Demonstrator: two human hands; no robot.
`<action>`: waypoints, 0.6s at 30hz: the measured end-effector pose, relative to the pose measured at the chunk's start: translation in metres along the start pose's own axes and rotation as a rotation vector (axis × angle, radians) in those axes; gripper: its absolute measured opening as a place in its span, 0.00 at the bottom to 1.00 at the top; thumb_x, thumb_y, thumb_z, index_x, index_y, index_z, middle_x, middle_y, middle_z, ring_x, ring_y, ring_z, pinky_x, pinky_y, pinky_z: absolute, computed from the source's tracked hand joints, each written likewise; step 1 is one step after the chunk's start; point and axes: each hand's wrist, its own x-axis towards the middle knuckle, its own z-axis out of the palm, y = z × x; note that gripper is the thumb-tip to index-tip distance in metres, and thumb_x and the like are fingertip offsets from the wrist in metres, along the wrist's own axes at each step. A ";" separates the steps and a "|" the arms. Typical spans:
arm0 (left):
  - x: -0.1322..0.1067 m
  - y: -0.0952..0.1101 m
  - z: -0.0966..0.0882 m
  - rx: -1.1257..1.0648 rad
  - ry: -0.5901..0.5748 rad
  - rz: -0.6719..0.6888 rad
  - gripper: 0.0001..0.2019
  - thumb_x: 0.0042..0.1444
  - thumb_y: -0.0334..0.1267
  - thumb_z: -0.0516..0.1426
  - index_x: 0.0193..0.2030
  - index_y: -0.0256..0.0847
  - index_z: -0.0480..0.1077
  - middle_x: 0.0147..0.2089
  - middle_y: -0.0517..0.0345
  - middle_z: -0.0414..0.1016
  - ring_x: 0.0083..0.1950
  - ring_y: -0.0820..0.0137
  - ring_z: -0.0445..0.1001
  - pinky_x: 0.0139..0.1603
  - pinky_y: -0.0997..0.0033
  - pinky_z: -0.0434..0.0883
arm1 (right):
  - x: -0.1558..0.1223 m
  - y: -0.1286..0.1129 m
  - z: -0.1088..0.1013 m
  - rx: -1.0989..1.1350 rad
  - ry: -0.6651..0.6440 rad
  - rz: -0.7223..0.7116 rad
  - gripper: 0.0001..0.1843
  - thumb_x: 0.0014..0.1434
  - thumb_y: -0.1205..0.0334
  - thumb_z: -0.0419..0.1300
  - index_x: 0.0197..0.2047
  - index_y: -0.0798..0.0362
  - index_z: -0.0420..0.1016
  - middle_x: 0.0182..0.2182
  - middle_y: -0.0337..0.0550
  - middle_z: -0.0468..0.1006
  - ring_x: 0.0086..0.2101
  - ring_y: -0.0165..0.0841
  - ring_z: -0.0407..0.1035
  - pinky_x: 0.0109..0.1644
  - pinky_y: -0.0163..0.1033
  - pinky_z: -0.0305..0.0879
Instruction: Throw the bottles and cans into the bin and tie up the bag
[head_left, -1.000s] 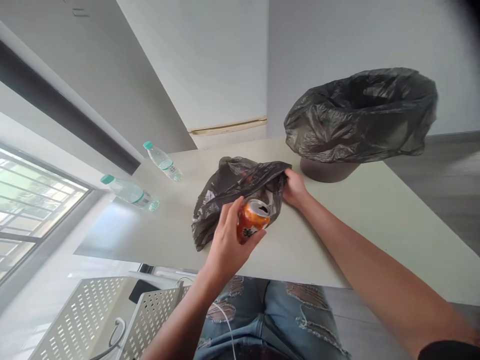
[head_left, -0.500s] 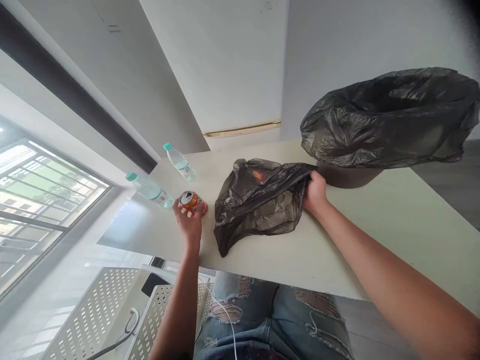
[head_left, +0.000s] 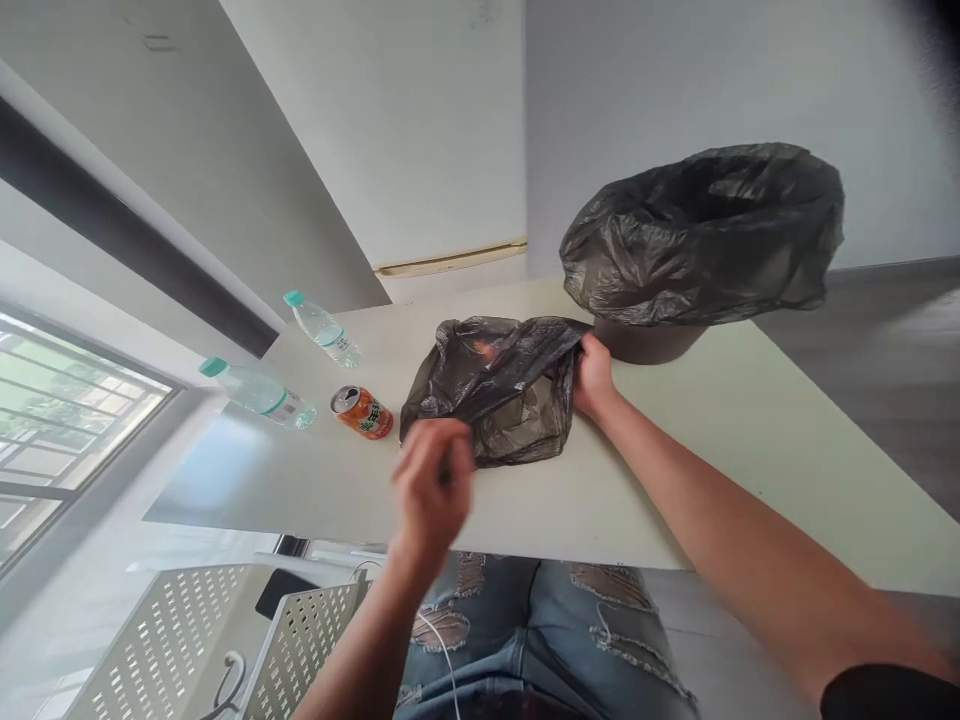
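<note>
A crumpled black plastic bag (head_left: 495,390) lies on the pale table (head_left: 675,450). My right hand (head_left: 592,378) is closed on the bag's right edge, next to the bin's base. My left hand (head_left: 431,485) hovers in front of the bag's near left corner; it is smeared by motion and its fingers look curled, with nothing clearly in them. An orange drink can (head_left: 362,412) lies on the table to the left of the bag, apart from both hands.
Two clear water bottles with green caps (head_left: 322,328) (head_left: 255,390) lie left of the can. A brown bin lined with a black bag (head_left: 697,235) stands at the back right. White perforated chairs (head_left: 300,640) sit below the table's near edge. A window is at the left.
My left hand carried the can from the bag's mouth to the left, set it down by the bottles, let go, and has swung back toward the bag. My right hand kept its grip.
</note>
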 end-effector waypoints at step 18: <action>0.138 0.076 0.071 0.458 -0.183 0.255 0.24 0.62 0.34 0.65 0.65 0.38 0.71 0.63 0.36 0.72 0.64 0.44 0.73 0.67 0.47 0.74 | -0.016 -0.017 0.010 0.089 -0.334 -0.041 0.28 0.65 0.48 0.63 0.67 0.42 0.77 0.60 0.39 0.83 0.66 0.45 0.72 0.73 0.56 0.68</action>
